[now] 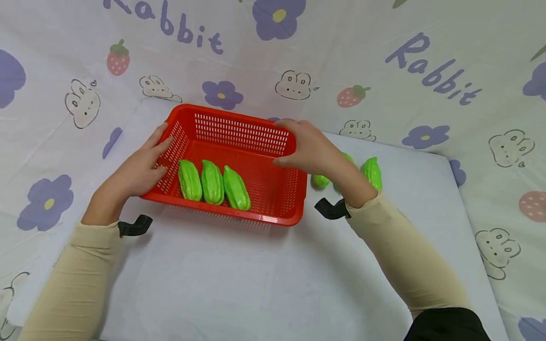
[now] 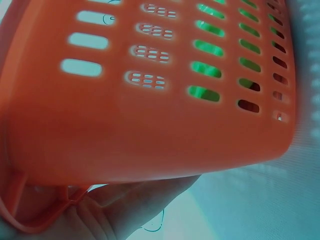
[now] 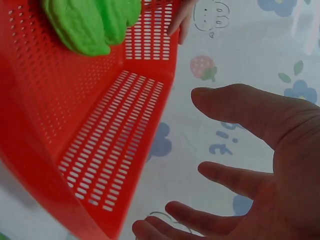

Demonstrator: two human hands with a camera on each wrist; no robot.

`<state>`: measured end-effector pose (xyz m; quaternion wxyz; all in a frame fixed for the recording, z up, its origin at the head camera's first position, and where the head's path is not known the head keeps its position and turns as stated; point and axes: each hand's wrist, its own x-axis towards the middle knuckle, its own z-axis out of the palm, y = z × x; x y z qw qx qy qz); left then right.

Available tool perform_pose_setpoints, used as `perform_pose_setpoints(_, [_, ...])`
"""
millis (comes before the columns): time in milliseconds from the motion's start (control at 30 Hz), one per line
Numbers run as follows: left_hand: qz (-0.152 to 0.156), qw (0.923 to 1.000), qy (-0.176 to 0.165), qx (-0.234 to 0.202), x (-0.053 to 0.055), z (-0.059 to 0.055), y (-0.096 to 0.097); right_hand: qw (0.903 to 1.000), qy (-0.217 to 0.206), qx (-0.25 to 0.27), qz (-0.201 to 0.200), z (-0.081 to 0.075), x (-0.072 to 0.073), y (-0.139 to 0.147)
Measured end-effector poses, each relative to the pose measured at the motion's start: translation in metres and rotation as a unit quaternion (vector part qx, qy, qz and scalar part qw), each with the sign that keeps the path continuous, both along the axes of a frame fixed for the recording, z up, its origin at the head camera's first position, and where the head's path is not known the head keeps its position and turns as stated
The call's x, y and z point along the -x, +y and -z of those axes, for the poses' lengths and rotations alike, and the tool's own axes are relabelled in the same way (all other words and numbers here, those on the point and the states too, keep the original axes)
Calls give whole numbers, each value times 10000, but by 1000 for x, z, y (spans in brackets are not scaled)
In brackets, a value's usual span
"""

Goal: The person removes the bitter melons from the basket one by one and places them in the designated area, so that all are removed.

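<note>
A red plastic basket [image 1: 256, 218] with slotted walls is tilted above the white table, three green ridged gourds [image 1: 212, 182] lying side by side inside it. My left hand [image 1: 138, 170] grips its left rim, fingers over the edge; the left wrist view shows this hand [image 2: 135, 205] at the rim beneath the slotted wall. Over the basket's right end is my right hand [image 1: 309, 149]. Seen from the right wrist, that hand [image 3: 265, 170] has its thumb and fingers spread, apart from the basket wall [image 3: 115, 145], with nothing between them.
Right of the basket, more green gourds [image 1: 372, 173] lie on the white table [image 1: 239, 279], some partly hidden behind the right forearm. A printed cloth [image 1: 324, 52] with rabbits, flowers and strawberries hangs behind and around the table.
</note>
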<state>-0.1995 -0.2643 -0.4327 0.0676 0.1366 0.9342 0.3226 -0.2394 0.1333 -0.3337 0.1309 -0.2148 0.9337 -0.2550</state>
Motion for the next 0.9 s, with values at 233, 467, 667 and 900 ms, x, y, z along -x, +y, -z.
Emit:
perform_pose_setpoints(233, [-54,10000,-55,-17,0,-2,2,9999,-68,9,-99,2,2,-8])
perform_pose_setpoints(467, [-47,10000,-80,-17,0,-3,2,9997,-87,44,-241,5,5,-18])
perform_pose_setpoints(667, [-73,9999,-77,-33,1,-3,2,9993,-144,77,-325,7,6,-26])
perform_pose_setpoints(900, [-52,10000,-64,-48,3,-2,1,9992,-241,53,-301,10,8,-32])
